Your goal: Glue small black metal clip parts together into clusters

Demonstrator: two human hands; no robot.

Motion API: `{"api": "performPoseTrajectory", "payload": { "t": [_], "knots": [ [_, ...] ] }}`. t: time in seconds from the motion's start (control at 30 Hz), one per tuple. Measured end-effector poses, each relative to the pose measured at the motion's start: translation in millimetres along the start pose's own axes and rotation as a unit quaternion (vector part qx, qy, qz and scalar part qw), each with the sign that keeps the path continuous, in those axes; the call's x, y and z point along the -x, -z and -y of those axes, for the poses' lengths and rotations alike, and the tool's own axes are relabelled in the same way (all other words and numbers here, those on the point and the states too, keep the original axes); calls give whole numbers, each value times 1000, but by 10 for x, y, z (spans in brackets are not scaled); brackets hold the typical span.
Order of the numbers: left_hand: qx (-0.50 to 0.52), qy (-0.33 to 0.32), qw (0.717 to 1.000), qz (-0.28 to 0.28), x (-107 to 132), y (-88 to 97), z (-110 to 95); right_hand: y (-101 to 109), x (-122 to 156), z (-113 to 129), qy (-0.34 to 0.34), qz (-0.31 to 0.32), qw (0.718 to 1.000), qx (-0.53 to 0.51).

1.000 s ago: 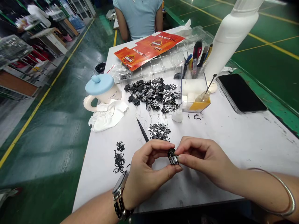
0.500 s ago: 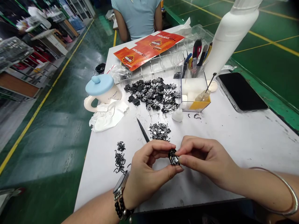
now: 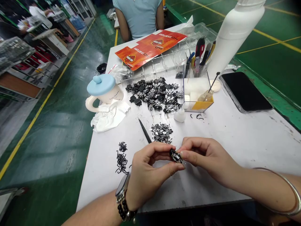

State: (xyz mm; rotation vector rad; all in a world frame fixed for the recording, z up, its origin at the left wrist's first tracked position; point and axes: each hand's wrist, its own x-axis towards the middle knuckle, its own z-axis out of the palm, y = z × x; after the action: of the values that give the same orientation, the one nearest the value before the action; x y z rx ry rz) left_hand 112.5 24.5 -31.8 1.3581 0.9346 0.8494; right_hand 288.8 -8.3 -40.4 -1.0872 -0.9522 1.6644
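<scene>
One part [image 3: 176, 156] has two hook clumps [image 3: 121, 160] at its nine o'clock, one bit pile [image 3: 161, 132] at eleven. Black and silver, it tilts above the table [image 3: 235, 131]: left hand [image 3: 145, 175] clamps it, right hand [image 3: 209, 160] pinches its right side.

The small piece [image 3: 176, 156] looks shiny and metallic, the phone [image 3: 245, 91] glossy.

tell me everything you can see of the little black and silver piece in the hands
The black and silver piece is small and irregular, dark with bright, shiny parts that look like metal or plated plastic; finer detail is too small to read. It is tilted, held up over the white table. The left hand grips it between thumb and fingers, and the right hand's fingertips pinch its right side.
</scene>
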Motion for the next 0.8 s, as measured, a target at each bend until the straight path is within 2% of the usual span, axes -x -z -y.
{"api": "performPoseTrajectory", "payload": {
  "t": [0.2, 0.5, 0.8],
  "knots": [
    [-19, -18, 1000, -13, 2, -4, -9, -9, 6, -12, 9, 9, 1000, -15],
    [-42, -35, 998, -11, 26, -4, -6, -6, 52, -24, 34, 7, 999, 42],
    [-68, -64, 995, -21, 10, -8, 6, -14, 72, -52, 47, 2, 998, 48]
  ]
}}
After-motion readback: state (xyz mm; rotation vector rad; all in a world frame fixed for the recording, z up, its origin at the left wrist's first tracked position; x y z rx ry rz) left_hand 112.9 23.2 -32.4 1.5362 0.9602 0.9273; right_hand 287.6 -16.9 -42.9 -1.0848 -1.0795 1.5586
